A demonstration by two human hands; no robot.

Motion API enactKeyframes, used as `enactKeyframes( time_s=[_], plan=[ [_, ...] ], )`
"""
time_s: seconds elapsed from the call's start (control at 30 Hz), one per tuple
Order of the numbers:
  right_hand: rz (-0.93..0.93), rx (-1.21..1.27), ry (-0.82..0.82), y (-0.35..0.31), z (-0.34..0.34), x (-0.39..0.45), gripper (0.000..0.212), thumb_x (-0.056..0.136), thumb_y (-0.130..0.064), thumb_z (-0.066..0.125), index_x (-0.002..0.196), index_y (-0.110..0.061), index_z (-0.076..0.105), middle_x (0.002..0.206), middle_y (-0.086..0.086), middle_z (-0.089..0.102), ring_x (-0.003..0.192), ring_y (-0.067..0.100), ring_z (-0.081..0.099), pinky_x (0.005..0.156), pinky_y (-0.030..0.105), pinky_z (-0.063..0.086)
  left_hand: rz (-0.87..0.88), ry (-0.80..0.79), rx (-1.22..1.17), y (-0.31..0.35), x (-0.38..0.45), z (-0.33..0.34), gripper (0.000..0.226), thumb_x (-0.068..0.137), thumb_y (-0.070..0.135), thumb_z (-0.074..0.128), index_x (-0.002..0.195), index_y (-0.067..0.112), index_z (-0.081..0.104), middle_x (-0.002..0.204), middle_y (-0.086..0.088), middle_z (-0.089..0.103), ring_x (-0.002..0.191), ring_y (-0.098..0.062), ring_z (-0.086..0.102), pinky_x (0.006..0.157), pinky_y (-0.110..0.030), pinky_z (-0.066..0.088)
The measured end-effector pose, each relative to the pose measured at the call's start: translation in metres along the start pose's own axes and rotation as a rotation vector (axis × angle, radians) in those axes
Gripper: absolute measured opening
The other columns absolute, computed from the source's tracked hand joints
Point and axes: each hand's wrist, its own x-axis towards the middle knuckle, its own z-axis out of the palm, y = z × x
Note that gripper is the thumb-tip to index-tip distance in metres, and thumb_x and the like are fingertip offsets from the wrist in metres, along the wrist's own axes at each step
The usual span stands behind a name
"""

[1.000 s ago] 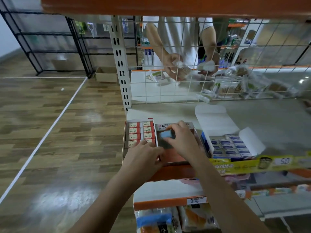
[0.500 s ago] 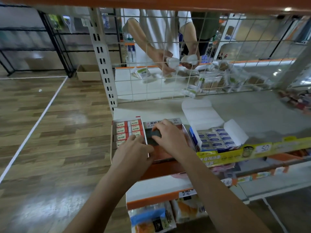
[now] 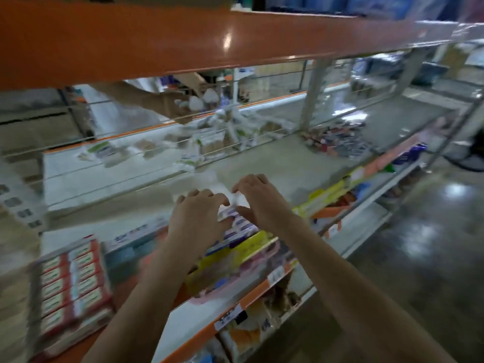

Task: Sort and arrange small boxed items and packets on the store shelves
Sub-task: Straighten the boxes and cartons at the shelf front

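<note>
Only the head view here, and it's smeared with motion, so take this loosely. My left hand (image 3: 197,218) and right hand (image 3: 258,203) are both over the open carton of blue-and-white boxes (image 3: 239,226), which sits at the front edge of the shelf (image 3: 288,158). Left fingers look curled down on the carton's near left side. The right thumb and fingers seem to pinch its white flap (image 3: 237,201), though the blur means I can't tell how firm either hold is. Well left of my hands sits the tray of red-and-white boxes (image 3: 73,279).

My worry: the carton is right at the lip above the yellow price strip (image 3: 322,200). Tug that flap too hard and it could tear, or tip the carton off.
</note>
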Motion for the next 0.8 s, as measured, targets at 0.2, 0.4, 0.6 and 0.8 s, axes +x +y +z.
enactKeyframes(
  time_s=[0.2, 0.4, 0.6, 0.8],
  plan=[
    [0.236, 0.055, -0.028, 0.125, -0.036, -0.046, 0.045, 0.088, -0.027, 0.061, 0.129, -0.012, 0.05, 0.131, 0.011, 0.047, 0.122, 0.029, 0.04, 0.101, 0.038, 0.035, 0.098, 0.079, -0.082, 0.113, 0.076, 0.038, 0.03, 0.085, 0.049, 0.056, 0.109, 0.031, 0.062, 0.103, 0.006, 0.064, 0.105, -0.018, 0.053, 0.084, -0.031, 0.038],
    [0.441, 0.061, 0.002, 0.246, -0.058, -0.084, 0.046, 0.085, -0.022, 0.061, 0.127, -0.009, 0.051, 0.128, 0.015, 0.048, 0.118, 0.033, 0.045, 0.096, 0.038, 0.036, 0.154, 0.043, -0.102, 0.223, 0.149, 0.076, 0.034, 0.085, 0.049, 0.053, 0.11, 0.028, 0.061, 0.111, 0.002, 0.061, 0.111, -0.021, 0.051, 0.089, -0.032, 0.039],
    [0.543, 0.109, -0.07, 0.337, -0.06, -0.096, 0.042, 0.086, -0.029, 0.058, 0.124, -0.013, 0.051, 0.127, 0.012, 0.046, 0.119, 0.033, 0.043, 0.098, 0.046, 0.039, 0.228, -0.159, 0.009, 0.294, 0.201, 0.112, 0.039, 0.088, 0.051, 0.049, 0.12, 0.029, 0.056, 0.118, -0.002, 0.055, 0.114, -0.025, 0.048, 0.092, -0.036, 0.038],
    [0.614, 0.116, -0.071, 0.422, -0.07, -0.079, 0.043, 0.089, -0.03, 0.054, 0.129, -0.014, 0.048, 0.13, 0.011, 0.046, 0.122, 0.032, 0.041, 0.1, 0.039, 0.036, 0.263, -0.185, -0.005, 0.34, 0.279, 0.146, 0.039, 0.09, 0.053, 0.045, 0.119, 0.029, 0.056, 0.12, -0.001, 0.059, 0.11, -0.022, 0.052, 0.089, -0.036, 0.042]
  ],
)
